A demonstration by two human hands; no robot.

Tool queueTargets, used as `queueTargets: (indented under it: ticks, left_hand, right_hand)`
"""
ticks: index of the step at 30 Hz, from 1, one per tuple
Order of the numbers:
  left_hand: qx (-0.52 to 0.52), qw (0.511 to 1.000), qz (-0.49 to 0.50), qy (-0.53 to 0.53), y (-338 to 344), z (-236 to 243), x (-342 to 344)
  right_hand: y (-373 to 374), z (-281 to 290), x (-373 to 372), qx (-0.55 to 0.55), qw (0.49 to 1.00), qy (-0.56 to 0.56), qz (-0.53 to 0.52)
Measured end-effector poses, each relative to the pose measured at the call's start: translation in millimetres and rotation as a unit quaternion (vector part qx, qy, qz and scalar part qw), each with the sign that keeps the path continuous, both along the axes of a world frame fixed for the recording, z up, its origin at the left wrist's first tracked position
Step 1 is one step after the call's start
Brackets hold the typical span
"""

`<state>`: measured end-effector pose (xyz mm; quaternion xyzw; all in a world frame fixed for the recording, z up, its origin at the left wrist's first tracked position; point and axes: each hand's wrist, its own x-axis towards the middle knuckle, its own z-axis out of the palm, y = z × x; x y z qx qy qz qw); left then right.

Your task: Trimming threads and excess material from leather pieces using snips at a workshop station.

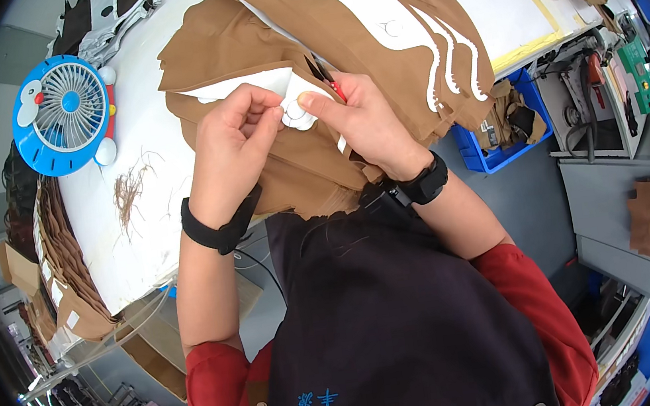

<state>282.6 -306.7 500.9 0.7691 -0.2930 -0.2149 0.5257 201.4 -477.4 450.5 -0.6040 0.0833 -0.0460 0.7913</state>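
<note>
Brown fabric [203, 44] lies in a heap on the table before me, with a white-lined fold on top. My right hand [367, 118] is closed round small scissors with red handles [338, 90], their dark blades pointing away. Its thumb presses on a white piece with a rounded outline drawn on it [298, 118]. At that piece's left edge, thumb and forefinger of my left hand [241, 132] pinch together. What lies between those left fingertips is too small to make out.
A blue fan [62, 113] stands at the left, with loose brown threads [132, 194] below it. More brown fabric with white shaped pieces [366, 2] lies at the far right. Beyond the table's right edge is a blue crate [507, 150]. Stacked brown panels [67, 264] hang at the left edge.
</note>
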Motion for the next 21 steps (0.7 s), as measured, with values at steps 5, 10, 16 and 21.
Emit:
queueTargets:
  ticks: [5, 10, 16, 21]
  left_hand:
    - [0.002, 0.983, 0.089, -0.16, -8, 15, -14]
    - [0.09, 0.916, 0.039, -0.39, -6, 9, -19]
    - [0.096, 0.911, 0.029, -0.4, -7, 9, -19]
    - [0.111, 0.884, 0.025, -0.453, -11, 12, -22]
  right_hand:
    - [4, -1, 2, 0.001, 0.999, -0.026, -0.034]
    - [3, -2, 2, 0.013, 0.999, -0.035, -0.037]
    - [5, -1, 3, 0.013, 0.998, -0.039, -0.047]
    - [4, -4, 4, -0.004, 0.998, -0.035, -0.042]
